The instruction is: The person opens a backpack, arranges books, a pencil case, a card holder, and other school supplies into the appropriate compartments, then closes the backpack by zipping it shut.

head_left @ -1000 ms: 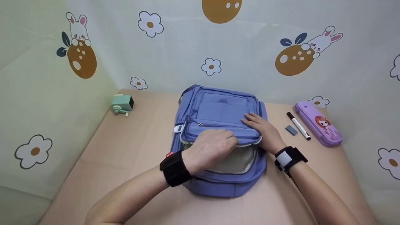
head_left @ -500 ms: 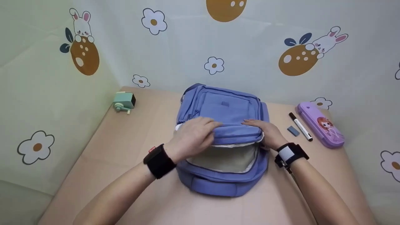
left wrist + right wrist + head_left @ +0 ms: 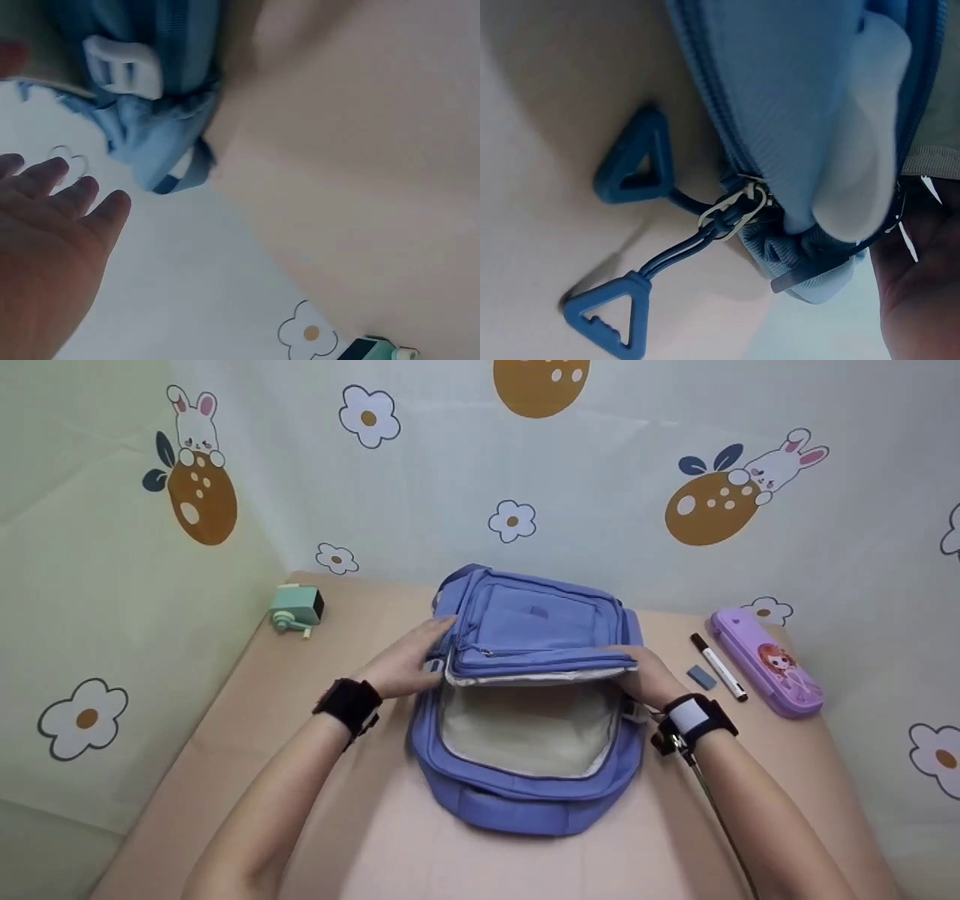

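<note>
A blue backpack (image 3: 517,814) lies on the table, its main compartment unzipped and the pale lining (image 3: 532,727) showing. The front flap (image 3: 540,619) is lifted at its near edge. My right hand (image 3: 649,675) grips the flap at its right edge, fingers on top; part of the hand is hidden under it. At the bag's left side my left hand (image 3: 405,660) has its fingers extended, also seen apart from the fabric in the left wrist view. Two triangular zipper pulls (image 3: 641,161) hang by the bag's side in the right wrist view.
On the right lie a purple pencil case (image 3: 765,660), a black-and-white marker (image 3: 718,666) and a small grey-blue eraser-like block (image 3: 701,676). A mint-green cranked pencil sharpener (image 3: 296,607) stands at the back left. Printed curtains (image 3: 427,495) enclose the table's back and sides.
My left hand has let go of the flap's near edge and moved left to the bag's side. The flap has risen, widening the opening. My right hand stays at the right edge.
</note>
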The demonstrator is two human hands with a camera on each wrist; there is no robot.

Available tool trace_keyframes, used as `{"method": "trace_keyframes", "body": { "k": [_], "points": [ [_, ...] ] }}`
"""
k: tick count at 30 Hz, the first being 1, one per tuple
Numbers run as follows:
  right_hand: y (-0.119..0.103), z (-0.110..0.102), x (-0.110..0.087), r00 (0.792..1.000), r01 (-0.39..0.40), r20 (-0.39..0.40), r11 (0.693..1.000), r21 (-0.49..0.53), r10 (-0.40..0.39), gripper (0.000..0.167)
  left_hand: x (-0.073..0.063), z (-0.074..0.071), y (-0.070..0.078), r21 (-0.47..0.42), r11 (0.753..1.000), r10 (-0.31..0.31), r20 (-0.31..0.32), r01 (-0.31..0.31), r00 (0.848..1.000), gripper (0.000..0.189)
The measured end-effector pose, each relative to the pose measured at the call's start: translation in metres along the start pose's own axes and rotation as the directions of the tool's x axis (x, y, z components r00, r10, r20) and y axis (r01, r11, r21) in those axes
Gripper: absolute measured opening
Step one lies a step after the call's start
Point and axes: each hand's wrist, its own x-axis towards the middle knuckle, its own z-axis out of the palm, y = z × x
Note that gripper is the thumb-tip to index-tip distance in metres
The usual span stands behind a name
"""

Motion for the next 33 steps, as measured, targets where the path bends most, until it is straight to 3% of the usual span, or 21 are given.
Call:
{"method": "trace_keyframes", "body": {
  "k": [4,7,9,12,17,25,33],
  "points": [
    [0.002,0.000,0.003,1.000,-0.014,-0.006,1.000,0.017,0.014,0.028,0.020,0.011,-0.006,0.088,0.993,0.074,0.001,-0.074,0.997,0.081],
    [0.001,-0.001,0.004,0.999,-0.045,0.022,0.994,0.097,0.043,0.043,0.030,0.017,-0.005,0.135,0.978,0.161,-0.013,-0.158,0.987,0.068],
    [0.000,-0.003,0.004,0.996,-0.089,0.045,0.981,0.173,0.083,0.055,0.033,0.020,-0.004,0.122,0.978,0.174,-0.035,-0.169,0.984,0.060],
    [-0.002,-0.007,0.003,0.987,-0.161,0.071,0.951,0.264,0.147,0.066,0.036,0.023,-0.002,0.031,0.992,0.123,-0.066,-0.121,0.990,0.053],
    [-0.005,-0.013,0.002,0.971,-0.239,0.087,0.929,0.283,0.224,0.068,0.039,0.026,0.001,-0.066,0.997,0.027,-0.085,-0.033,0.996,0.046],
    [-0.003,-0.013,0.004,0.945,-0.327,0.107,0.904,0.275,0.309,0.067,0.039,0.025,0.006,-0.041,0.994,-0.105,-0.089,0.102,0.990,0.039],
    [-0.003,-0.012,0.005,0.930,-0.367,0.105,0.887,0.278,0.352,0.067,0.044,0.022,0.010,-0.065,0.978,-0.204,-0.091,0.198,0.975,0.048]
  ]
}}
